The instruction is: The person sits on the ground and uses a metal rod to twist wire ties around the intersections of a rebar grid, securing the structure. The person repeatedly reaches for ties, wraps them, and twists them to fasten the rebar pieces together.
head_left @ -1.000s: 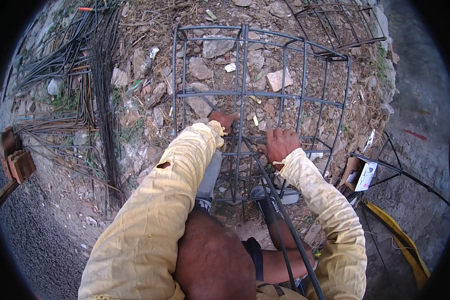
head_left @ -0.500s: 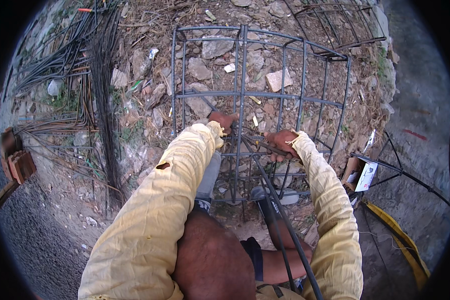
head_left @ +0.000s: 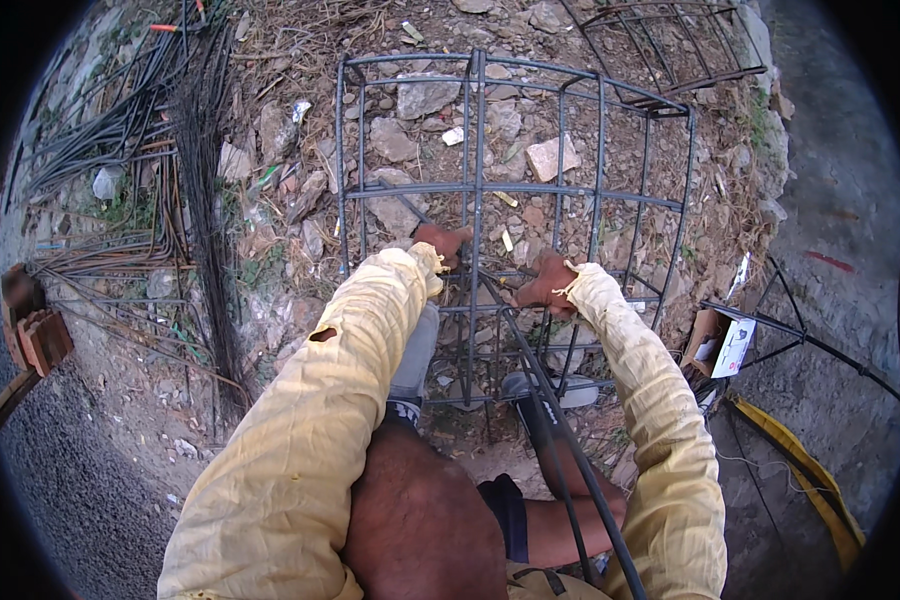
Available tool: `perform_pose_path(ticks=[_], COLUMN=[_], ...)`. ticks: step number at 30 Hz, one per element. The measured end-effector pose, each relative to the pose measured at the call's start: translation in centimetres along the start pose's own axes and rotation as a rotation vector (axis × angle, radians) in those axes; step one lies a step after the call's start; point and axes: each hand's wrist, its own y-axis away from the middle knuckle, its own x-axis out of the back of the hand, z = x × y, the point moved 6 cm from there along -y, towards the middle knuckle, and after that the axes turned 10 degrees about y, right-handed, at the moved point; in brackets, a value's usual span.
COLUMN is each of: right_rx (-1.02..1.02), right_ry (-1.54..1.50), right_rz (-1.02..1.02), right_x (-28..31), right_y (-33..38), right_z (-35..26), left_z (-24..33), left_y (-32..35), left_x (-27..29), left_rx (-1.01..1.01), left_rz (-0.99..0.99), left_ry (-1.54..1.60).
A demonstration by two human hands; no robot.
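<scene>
A cage of dark steel rebar (head_left: pixel 540 188) stands over the rubble in front of me. My left hand (head_left: pixel 442 244) is closed at the cage's middle, beside the doubled upright bar. A thin dark rod slants out from beneath it; its fingers are partly hidden. Just right of that bar, my right hand (head_left: pixel 547 283) is closed with its back toward me. It grips a dark pliers-like tool, now mostly covered by the hand. Long bars (head_left: pixel 560 430) run from near the hands down past my right leg.
Bundled rebar (head_left: pixel 120 140) and a sheaf of thin wire (head_left: pixel 202 190) lie at left, with bricks (head_left: pixel 42 335) below. A second cage (head_left: pixel 670 50) is far right. An open carton (head_left: pixel 718 343) and a yellow strap (head_left: pixel 800 460) lie at right. Stones surround my feet.
My right hand has moved slightly left and turned over, from fingers showing along the tool to its back showing. The left hand keeps its place at the cage.
</scene>
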Motion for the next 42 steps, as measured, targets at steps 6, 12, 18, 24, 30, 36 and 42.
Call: perform_pose_path(ticks=[6, 12, 18, 24, 30, 36, 42], right_rx=[0.111, -0.043, -0.081, 0.060, 0.152, -0.006, -0.162], right_ry=[0.814, -0.105, -0.459, 0.042, 0.507, -0.072, -0.802], right_rz=[0.580, 0.105, -0.121, 0.116, 0.481, 0.176, 0.008], right_x=[-0.1, 0.6, 0.1, -0.1, 0.8, 0.8, -2.1], right_y=[3.1, -0.7, 0.7, 1.3, 2.9, 1.6, 2.6], right_z=[-4.1, -0.2, 1.3, -0.3, -2.6, 0.6, 1.5], left_z=[0.1, 0.9, 0.7, 0.5, 4.3, 3.8, 3.9], left_y=[1.5, 2.3, 0.5, -0.1, 6.3, 12.5, 24.1], left_x=[0.6, 0.5, -0.4, -0.8, 2.2, 2.1, 7.1], left_rx=[0.143, 0.282, -0.157, -0.225, -0.374, 0.089, -0.324], left_rz=[0.073, 0.150, -0.035, -0.013, 0.026, 0.112, 0.275], left_ry=[0.262, 0.310, -0.234, -0.261, -0.257, 0.962, 1.211])
